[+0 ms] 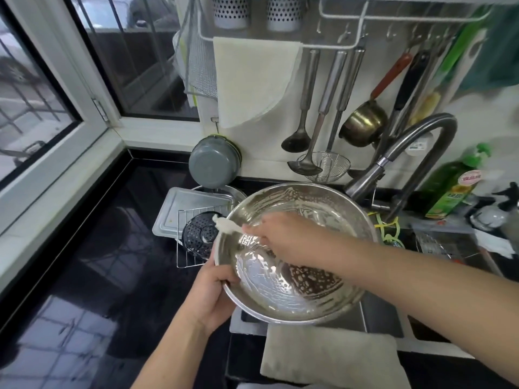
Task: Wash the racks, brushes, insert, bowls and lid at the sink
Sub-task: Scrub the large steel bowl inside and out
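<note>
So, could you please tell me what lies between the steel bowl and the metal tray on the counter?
In the head view, a black perforated insert on a wire rack lies between the bowl and the tray.

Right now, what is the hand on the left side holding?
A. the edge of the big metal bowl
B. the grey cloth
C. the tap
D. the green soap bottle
A: the left hand grips the rim of the big metal bowl, which is soapy inside, tilting it above the sink while the right hand scrubs in it with a white brush.
</note>
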{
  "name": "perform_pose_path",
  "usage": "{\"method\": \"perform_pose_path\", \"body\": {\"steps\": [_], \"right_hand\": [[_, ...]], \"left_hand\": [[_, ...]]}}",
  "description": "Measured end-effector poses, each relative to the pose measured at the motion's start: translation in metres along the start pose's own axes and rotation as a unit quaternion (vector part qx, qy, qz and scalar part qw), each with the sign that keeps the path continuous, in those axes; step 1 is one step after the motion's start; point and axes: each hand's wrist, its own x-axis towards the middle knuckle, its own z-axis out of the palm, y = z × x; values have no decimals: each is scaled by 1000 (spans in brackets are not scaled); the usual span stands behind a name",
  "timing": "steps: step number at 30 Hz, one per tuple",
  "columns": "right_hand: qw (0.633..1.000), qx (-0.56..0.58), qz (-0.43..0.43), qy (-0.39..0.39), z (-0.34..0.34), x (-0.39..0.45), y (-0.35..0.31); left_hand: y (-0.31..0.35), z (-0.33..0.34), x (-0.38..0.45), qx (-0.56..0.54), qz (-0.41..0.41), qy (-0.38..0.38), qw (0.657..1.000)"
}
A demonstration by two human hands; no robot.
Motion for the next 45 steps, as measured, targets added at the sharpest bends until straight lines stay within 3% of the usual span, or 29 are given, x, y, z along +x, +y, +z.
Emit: {"method": "perform_pose_path", "body": {"steps": [3,7,14,18,23,27,33,36,38,42,45], "right_hand": [[999,16,-28,-32,0,-10,-14],[994,4,-64,-85,12,-26,-34],[992,57,18,-112,29,-56,-55],[977,124,118,-125,33,-57,-48],[943,296,139,-60,20,-28,-58],[954,188,198,-123,28,-54,-44],[943,275,184,-38,20,-34,-63],[958,152,229,-78,34,-67,-41],[966,83,238,-47,41,-77,-35],[975,172,132,49,52,-69,-78],[970,171,169,47,62,-81,-57]], "left_hand": [[1,3,0,-26,18,-2,1000],[2,6,0,-136,43,50,988],[-2,12,10,-148,95,178,968],[4,18,12,-93,132,189,969],[0,23,18,-65,144,189,969],[10,22,22,-36,194,183,963],[-6,27,26,-63,211,201,955],[5,16,29,-59,226,227,946],[10,15,30,-38,232,237,943],[1,24,35,-45,222,265,937],[2,19,35,-60,227,275,932]]}}
